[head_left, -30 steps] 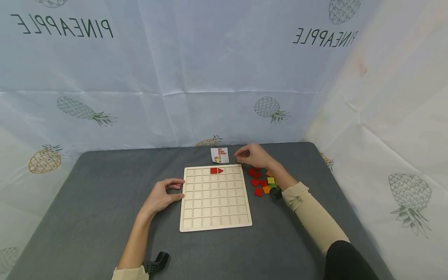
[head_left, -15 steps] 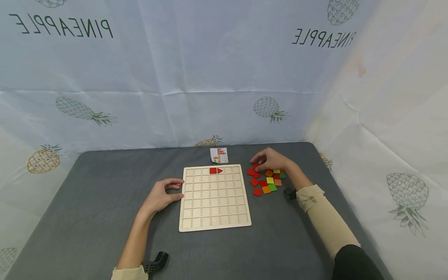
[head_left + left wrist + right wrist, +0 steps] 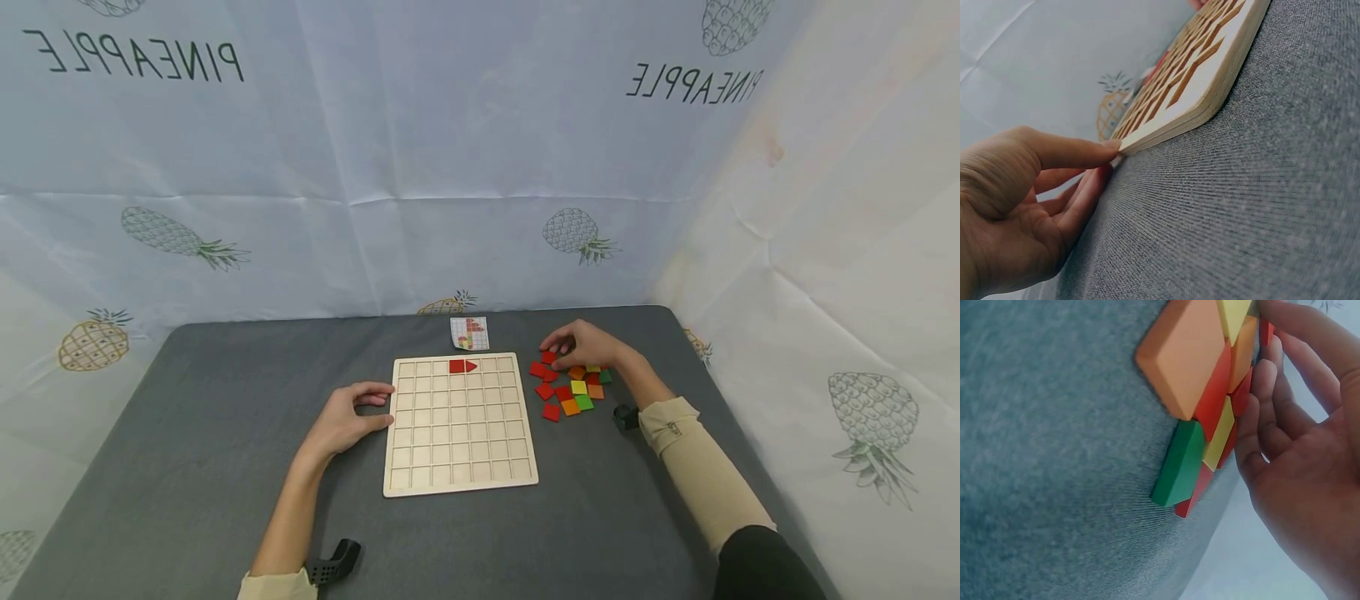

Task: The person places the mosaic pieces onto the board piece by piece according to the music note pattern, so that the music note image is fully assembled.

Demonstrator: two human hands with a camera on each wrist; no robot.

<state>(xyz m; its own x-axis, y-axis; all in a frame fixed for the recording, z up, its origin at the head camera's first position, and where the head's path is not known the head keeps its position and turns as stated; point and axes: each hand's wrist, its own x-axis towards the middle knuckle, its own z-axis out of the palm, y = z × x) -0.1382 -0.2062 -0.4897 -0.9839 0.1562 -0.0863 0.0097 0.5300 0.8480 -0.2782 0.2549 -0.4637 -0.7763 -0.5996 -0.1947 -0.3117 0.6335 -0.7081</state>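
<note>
A light wooden grid board point(image 3: 461, 433) lies on the table. One red square tile point(image 3: 457, 367) and a red triangle tile point(image 3: 470, 366) sit in its top row. My left hand point(image 3: 342, 422) rests against the board's left edge, thumb and fingers apart. In the left wrist view its thumb point(image 3: 1079, 150) touches the board's rim point(image 3: 1191, 119). My right hand point(image 3: 588, 343) is over the loose tiles right of the board, thumb and forefinger around a red tile point(image 3: 549, 357). That red tile point(image 3: 1265, 331) is partly hidden by fingers in the right wrist view.
Several loose red, orange, yellow and green tiles point(image 3: 570, 407) lie beside the board, some under the right hand. Behind the board lies a small pattern card point(image 3: 469, 333). A pineapple-print cloth point(image 3: 450, 150) hangs beyond the grey table point(image 3: 247, 400).
My right hand has moved right and toward me, from beside the pattern card to the loose tiles, where its fingers have closed around a red one. My left hand and the board stay put.
</note>
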